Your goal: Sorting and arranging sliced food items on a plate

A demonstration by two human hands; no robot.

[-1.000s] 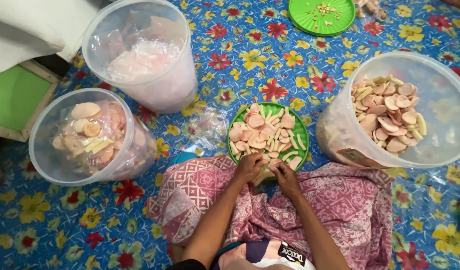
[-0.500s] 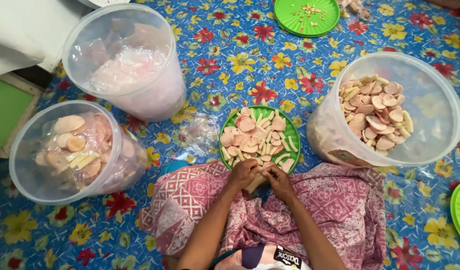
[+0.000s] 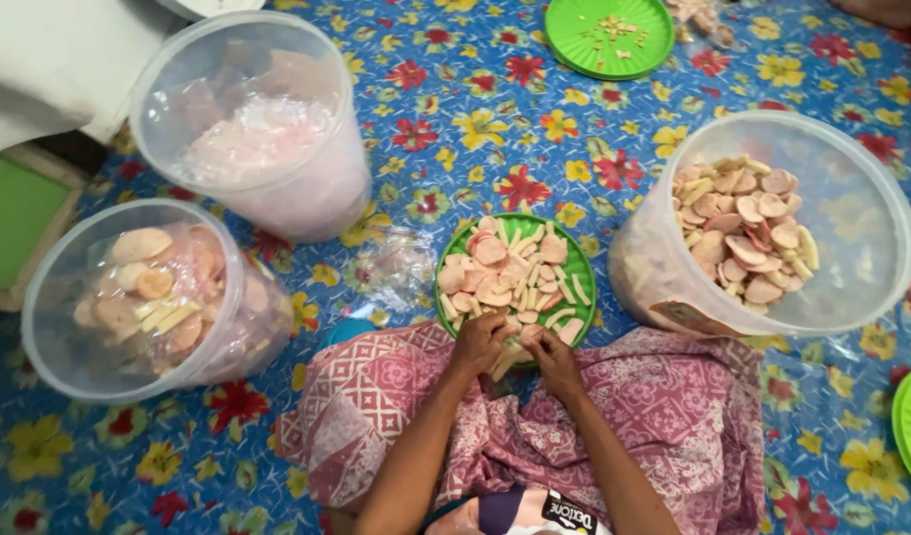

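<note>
My left hand (image 3: pixel 478 342) and my right hand (image 3: pixel 555 359) meet at the near rim of a green plate (image 3: pixel 582 269) piled with pink round slices and pale sticks of food (image 3: pixel 510 277). Both hands pinch a pale stick-shaped piece (image 3: pixel 507 361) between them, just above my pink patterned cloth (image 3: pixel 673 406). What else the fingers hide I cannot tell.
A clear tub of cut slices (image 3: pixel 767 228) stands right of the plate. Two more clear tubs stand left: one with slices in bags (image 3: pixel 143 297), one with clear wrappers (image 3: pixel 257 124). A second green plate (image 3: pixel 610 35) lies far off. A crumpled clear bag (image 3: pixel 396 272) lies on the floral mat (image 3: pixel 495 129).
The view has shifted slightly; my hands have stayed together at the plate's near rim, working the same small piece.
</note>
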